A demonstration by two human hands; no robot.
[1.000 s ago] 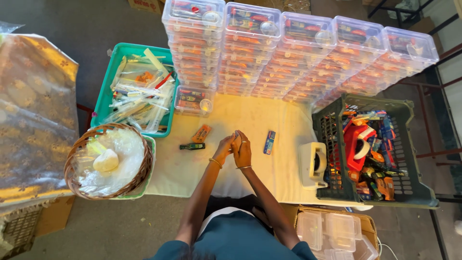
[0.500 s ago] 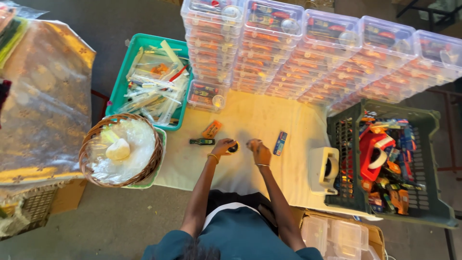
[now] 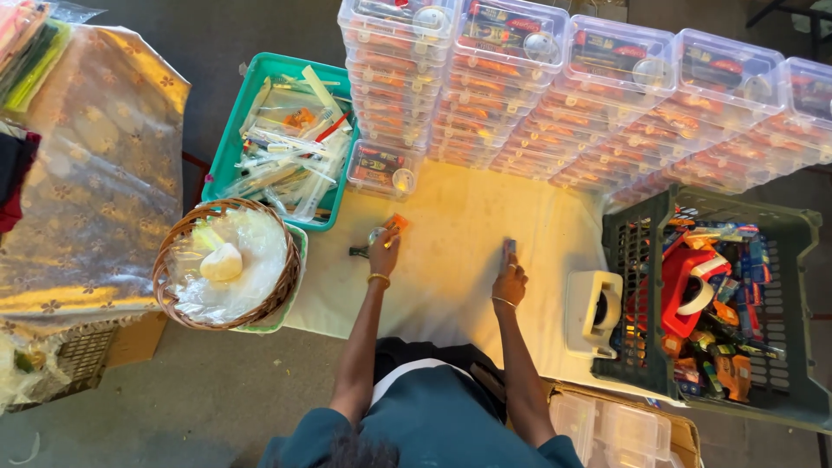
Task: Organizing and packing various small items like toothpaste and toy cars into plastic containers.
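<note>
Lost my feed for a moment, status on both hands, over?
Left hand on small orange item, grip unclear. Right hand on small dark item, grip unclear. Tape dispenser beside right hand, apart. Table between hands bare.

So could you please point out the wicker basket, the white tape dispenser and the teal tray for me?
wicker basket (image 3: pixel 166 282): head view, on its woven left rim.
white tape dispenser (image 3: pixel 582 316): head view, on its white body.
teal tray (image 3: pixel 227 143): head view, on its left wall.
</note>
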